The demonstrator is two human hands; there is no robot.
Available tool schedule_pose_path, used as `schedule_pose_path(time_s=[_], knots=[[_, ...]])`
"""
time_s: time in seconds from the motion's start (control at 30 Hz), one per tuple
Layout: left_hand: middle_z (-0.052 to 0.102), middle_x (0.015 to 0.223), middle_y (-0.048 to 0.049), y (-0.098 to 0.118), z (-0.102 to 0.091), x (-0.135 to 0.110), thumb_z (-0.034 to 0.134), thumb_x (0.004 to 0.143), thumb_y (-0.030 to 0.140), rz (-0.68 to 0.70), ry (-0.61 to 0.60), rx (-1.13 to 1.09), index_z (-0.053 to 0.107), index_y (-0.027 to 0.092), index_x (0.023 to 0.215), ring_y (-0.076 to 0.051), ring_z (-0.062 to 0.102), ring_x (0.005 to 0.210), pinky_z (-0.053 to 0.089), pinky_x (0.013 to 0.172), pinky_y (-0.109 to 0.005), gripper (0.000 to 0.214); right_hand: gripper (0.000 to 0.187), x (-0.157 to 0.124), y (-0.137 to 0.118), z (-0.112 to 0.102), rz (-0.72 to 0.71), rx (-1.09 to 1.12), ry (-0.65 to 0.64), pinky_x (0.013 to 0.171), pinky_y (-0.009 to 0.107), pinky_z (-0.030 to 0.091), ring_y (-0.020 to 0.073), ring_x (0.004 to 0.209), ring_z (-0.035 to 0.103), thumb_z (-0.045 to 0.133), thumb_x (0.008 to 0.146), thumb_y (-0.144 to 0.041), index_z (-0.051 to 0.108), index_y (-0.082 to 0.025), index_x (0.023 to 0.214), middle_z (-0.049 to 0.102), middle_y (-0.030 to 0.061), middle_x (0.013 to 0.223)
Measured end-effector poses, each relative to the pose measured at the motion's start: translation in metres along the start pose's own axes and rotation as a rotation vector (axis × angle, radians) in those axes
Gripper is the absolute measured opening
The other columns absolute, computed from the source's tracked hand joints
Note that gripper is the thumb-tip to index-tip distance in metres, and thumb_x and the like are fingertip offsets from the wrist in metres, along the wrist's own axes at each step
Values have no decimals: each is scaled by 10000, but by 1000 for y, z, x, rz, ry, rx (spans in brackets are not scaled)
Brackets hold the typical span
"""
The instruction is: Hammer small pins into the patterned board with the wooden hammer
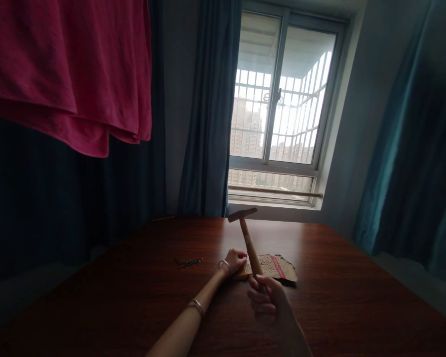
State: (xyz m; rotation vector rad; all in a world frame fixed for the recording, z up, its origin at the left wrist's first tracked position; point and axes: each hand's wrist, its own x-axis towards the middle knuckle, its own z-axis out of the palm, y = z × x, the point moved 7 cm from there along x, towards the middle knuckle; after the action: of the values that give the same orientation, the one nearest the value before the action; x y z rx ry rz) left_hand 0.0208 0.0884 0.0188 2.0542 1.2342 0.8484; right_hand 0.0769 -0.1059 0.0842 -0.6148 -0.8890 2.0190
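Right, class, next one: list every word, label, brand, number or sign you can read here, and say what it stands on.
None can be read.
Hammer in the right hand: no lettering visible.
Dotted piece near the left hand: marks too small to tell whether any are characters.
Small dark items on the table: no legible text.
Buildings outside: too blurred for signs.

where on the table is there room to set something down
Bare table lies right of the dotted piece and left of the dark tool, out to each side edge. The middle is crowded: left hand, right hand and hammer gather around the dotted piece.
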Motion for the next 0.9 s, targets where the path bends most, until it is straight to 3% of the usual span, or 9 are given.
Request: schedule_pose_path(time_s=[0.1,0.2,0.3,0.47,0.63,0.9], knots=[[691,801,-50,2,-1,3,516,670,253,68,46,48,707,132,817,-162,587,731,432,680,-227,269,311,-28,-3,-36,-8,26,137,288,170,64,18,301,68,577,612,-270,279,-231,532,206,-122,397],[694,803,-52,2,0,5,515,672,256,62,43,67,709,128,827,-159,593,721,433,665,-220,279,295,-45,-6,-64,-83,-79,329,282,173,31,16,278,97,587,632,-333,318,-232,563,247,-121,377],[697,790,-41,2,0,4,516,675,260,27,22,69,711,139,828,-162,597,717,435,652,-223,275,299,-57,-14,-76,-127,-285,449,271,170,50,13,260,146,632,612,-427,412,-230,661,331,-114,404],[694,768,-42,4,-3,2,533,666,245,50,28,41,712,137,792,-164,603,717,440,647,-223,244,363,-61,-24,-76,-171,-430,520,276,151,181,38,332,350,693,547,-399,483,-207,773,451,-66,521],[690,763,-42,3,-2,3,525,674,249,76,30,17,710,130,788,-159,603,714,440,643,-219,247,444,-53,-25,-68,-138,-418,498,259,133,75,-4,281,237,659,597,-535,442,-224,827,400,-95,535],[695,765,-45,-2,1,6,531,676,245,85,50,21,714,125,804,-154,608,701,440,625,-208,253,428,-50,-27,-56,-86,-450,452,228,115,69,-6,266,244,548,677,-622,370,-237,738,414,-93,555]])
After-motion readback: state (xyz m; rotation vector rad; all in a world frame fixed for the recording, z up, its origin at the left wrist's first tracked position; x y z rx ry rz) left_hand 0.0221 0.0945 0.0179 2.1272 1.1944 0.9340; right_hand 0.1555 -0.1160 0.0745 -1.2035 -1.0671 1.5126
